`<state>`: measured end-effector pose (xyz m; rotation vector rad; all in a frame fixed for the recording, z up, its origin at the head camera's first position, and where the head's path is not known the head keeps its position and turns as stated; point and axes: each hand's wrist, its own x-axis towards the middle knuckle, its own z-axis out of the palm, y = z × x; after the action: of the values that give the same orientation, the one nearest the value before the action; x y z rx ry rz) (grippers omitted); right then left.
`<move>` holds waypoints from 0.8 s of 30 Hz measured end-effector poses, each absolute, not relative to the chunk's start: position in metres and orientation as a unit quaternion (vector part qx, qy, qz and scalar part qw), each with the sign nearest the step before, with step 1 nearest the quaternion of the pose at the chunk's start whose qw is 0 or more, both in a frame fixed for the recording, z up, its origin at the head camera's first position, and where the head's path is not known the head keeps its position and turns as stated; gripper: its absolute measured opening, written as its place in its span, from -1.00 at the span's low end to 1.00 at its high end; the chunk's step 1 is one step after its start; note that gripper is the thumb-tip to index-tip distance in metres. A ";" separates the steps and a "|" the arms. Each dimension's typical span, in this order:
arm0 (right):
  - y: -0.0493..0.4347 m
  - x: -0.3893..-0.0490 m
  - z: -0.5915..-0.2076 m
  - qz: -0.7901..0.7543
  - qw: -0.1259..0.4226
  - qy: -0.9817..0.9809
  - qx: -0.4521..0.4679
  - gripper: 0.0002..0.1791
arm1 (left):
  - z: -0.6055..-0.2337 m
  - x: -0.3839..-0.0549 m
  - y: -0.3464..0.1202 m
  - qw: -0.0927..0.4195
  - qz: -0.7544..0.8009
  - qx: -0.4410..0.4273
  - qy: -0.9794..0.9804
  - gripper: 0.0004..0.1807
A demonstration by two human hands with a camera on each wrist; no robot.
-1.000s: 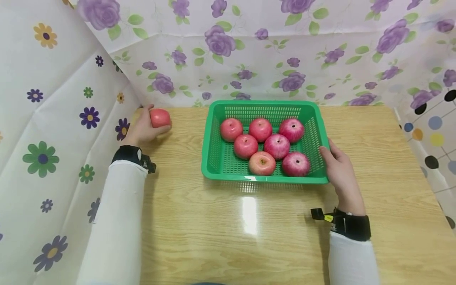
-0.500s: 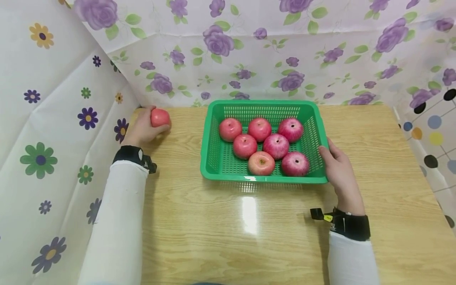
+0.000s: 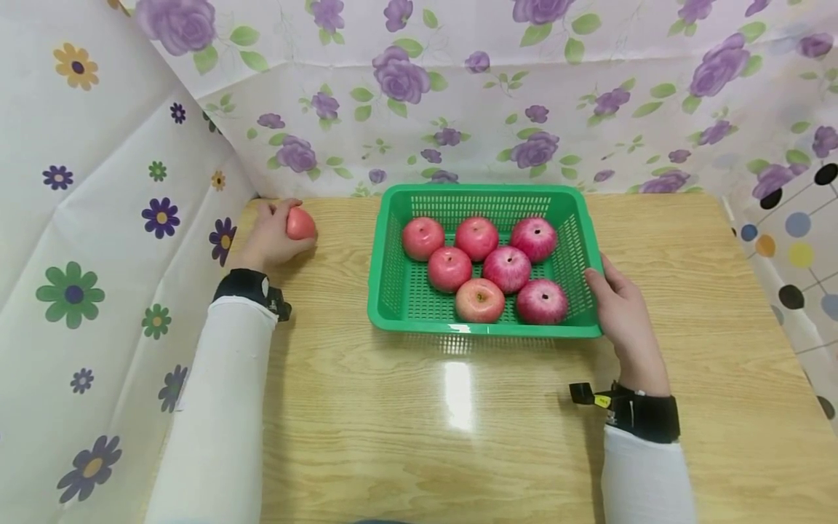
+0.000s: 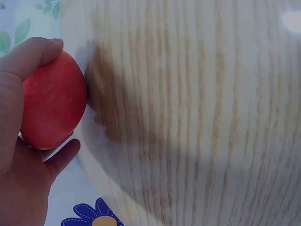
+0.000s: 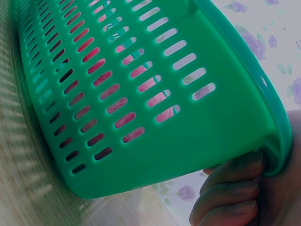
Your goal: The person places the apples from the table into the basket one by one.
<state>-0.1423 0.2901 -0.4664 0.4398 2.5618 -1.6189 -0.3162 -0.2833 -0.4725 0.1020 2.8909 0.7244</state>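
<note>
At the back left of the table, my left hand (image 3: 271, 236) grips a red apple (image 3: 302, 223), thumb on the near side and fingers curled over its far side. The left wrist view shows the same apple (image 4: 54, 101) held between thumb and fingers, close to the wooden surface; whether it touches the table I cannot tell. A green slotted plastic basket (image 3: 484, 330) stands mid-table with several red and pinkish apples inside. My right hand (image 3: 627, 316) holds its right rim, and in the right wrist view the fingers (image 5: 230, 197) curl under the rim of the basket (image 5: 225, 122).
The wood-grain table (image 3: 406, 444) extends in front of the basket and to both sides. A white sheet with purple roses (image 3: 419, 109) hangs along the back edge. Another flowered sheet (image 3: 118, 233) borders the left side, near my left arm. A dotted sheet (image 3: 799, 240) lies at the right.
My left hand has shifted slightly to the right with the apple, which has turned and is now more covered by the fingers. The basket and right hand look steady.
</note>
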 end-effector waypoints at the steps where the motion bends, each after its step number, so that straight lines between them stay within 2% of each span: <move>1: 0.290 -0.142 -0.467 -0.529 0.040 0.836 0.142 -0.30 | -0.473 -0.316 -0.282 0.081 0.239 0.035 0.967 0.01; 9: 0.290 -0.143 -0.467 -0.531 0.040 0.835 0.139 -0.31 | -0.472 -0.314 -0.275 0.074 0.222 0.059 0.970 -0.07; 24: 0.290 -0.143 -0.466 -0.534 0.043 0.832 0.142 -0.28 | -0.476 -0.305 -0.271 0.049 0.244 0.034 0.968 -0.07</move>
<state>-0.1428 0.2902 -0.4660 0.4344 2.5465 -1.6331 -0.3047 -0.2714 -0.4757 0.1023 2.9494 0.7443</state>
